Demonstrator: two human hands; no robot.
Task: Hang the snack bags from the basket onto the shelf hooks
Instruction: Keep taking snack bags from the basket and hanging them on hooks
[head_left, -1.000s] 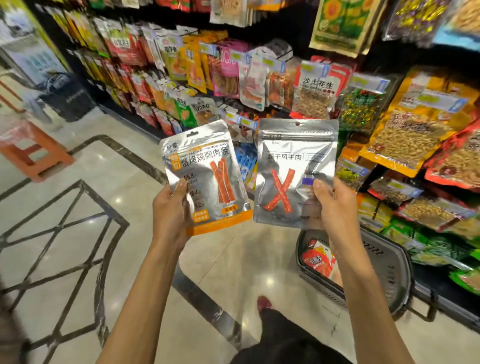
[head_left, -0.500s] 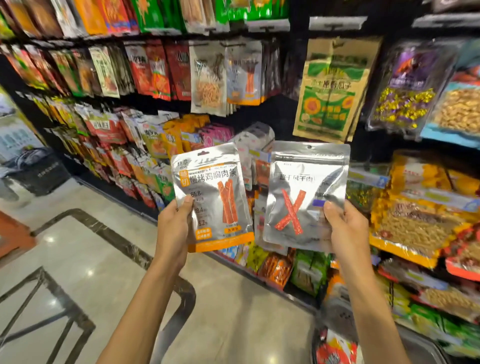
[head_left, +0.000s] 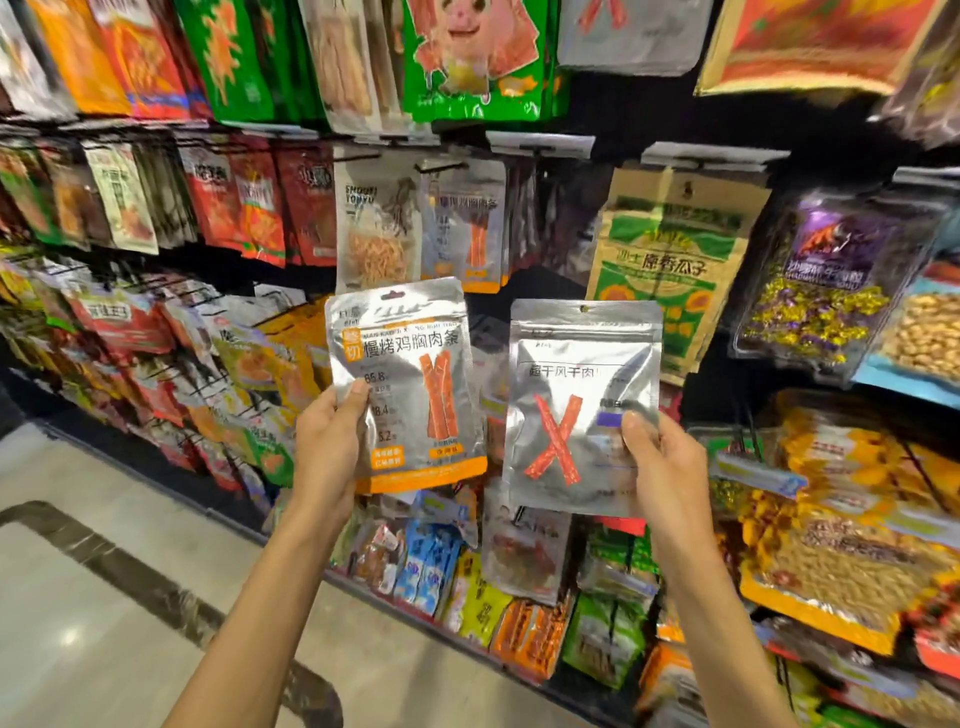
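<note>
My left hand (head_left: 330, 441) grips a silver snack bag with an orange bottom band (head_left: 410, 364) by its lower left edge, thumb on the front. My right hand (head_left: 665, 462) pinches a plain silver bag printed with a red X of meat strips (head_left: 566, 395) at its lower right side. Both bags are held upright in front of the shelf. Just above the left bag, a matching silver-and-orange bag (head_left: 465, 228) hangs on a shelf hook (head_left: 441, 165). The basket is out of view.
Rows of hanging snack packs fill the shelving ahead: a white dried-fish bag (head_left: 376, 228), a brown sunflower-seed bag (head_left: 670, 260), a purple candy bag (head_left: 831, 280), a green pig-print bag (head_left: 478, 52) above. Tiled floor (head_left: 104, 571) lies to the lower left.
The view has tilted up and closer to the shelf; the basket has dropped out of sight. Both hands have risen with their bags toward the middle hook row.
</note>
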